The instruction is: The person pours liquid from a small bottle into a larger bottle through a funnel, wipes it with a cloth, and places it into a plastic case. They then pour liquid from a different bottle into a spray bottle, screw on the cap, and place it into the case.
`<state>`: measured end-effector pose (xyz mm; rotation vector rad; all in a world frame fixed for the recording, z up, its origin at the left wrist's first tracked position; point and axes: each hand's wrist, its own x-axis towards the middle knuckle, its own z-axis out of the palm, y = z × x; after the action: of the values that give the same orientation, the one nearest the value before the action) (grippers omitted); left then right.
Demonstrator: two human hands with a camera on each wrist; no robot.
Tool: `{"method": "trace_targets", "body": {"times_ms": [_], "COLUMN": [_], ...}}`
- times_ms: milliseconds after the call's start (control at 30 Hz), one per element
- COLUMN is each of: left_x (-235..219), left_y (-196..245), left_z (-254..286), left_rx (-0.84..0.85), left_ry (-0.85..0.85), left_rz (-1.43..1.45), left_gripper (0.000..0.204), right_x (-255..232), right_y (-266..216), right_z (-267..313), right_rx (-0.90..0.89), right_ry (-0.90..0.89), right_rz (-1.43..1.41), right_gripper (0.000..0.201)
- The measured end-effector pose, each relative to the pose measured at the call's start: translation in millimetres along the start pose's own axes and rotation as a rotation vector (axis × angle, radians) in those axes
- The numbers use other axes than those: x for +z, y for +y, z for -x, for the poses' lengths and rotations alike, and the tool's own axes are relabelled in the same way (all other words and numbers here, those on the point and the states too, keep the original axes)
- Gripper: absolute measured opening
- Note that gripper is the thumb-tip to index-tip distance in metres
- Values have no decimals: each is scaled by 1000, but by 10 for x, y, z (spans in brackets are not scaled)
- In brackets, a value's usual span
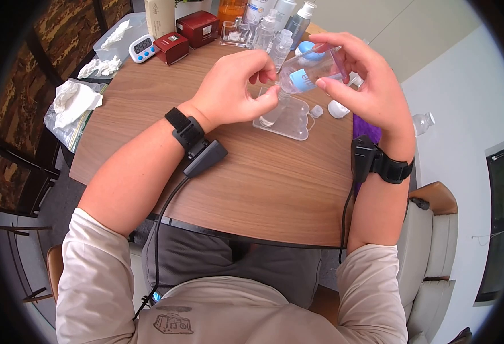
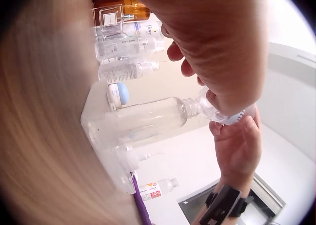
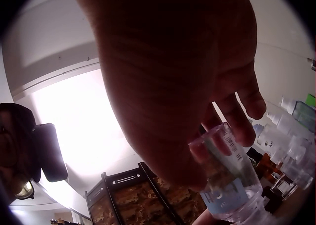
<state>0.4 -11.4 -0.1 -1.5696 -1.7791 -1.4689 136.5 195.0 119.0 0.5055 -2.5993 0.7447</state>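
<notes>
My right hand [image 1: 375, 83] grips a clear plastic bottle [image 1: 323, 67] with a blue label by its base end, thumb on one side and fingers on the other. The bottle is tilted with its neck down, over the mouth of a second clear bottle [image 2: 148, 118]. That one stands upright on a clear plastic tray [image 1: 295, 131]. At the meeting necks my left hand [image 1: 234, 86] has thumb and forefinger pinched at the tilted bottle's neck, the other fingers curled. In the right wrist view, the tilted bottle's pinkish base shows beside the right fingers.
A small white cap [image 1: 317, 111] and a white lid [image 1: 338, 109] lie right of the tray. Pump bottles, a perfume bottle [image 1: 234, 33] and dark red boxes [image 1: 197, 28] line the back. A timer [image 1: 143, 49] and crumpled tissues [image 1: 100, 67] sit far left; a purple cloth [image 1: 362, 123] lies right.
</notes>
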Motion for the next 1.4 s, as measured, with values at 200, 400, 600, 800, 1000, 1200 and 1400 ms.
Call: {"method": "trace_targets", "body": {"times_ms": [200,400,600,800,1000,1200,1400], "left_x": [-6,-35,-22,-26,-54,-60,-42], "left_y": [-5,36,37,23,12,38,6], "left_z": [0,-9,-19,-27,-48,-59,-47], "left_rx": [32,32,83,99,124,161,144], "left_ry": [-76,-137,-136,-143,-154,-152,-143], "left_rz": [-87,-127,-162,-173,-200,-209,-166], "left_gripper": [18,16,18,19,18,15,13], "right_x": [16,13,45,59,14,75,40], "right_y": [16,48,52,59,-9,97,-11], "right_z": [15,5,-7,-40,-17,-36,-25], "right_rx": [23,45,28,-10,75,-26,87], "right_ry": [58,66,90,112,70,177,89], "right_rz": [-90,-42,-29,2,-1,-82,-36], "right_gripper": [51,49,49,49,48,48,51]}}
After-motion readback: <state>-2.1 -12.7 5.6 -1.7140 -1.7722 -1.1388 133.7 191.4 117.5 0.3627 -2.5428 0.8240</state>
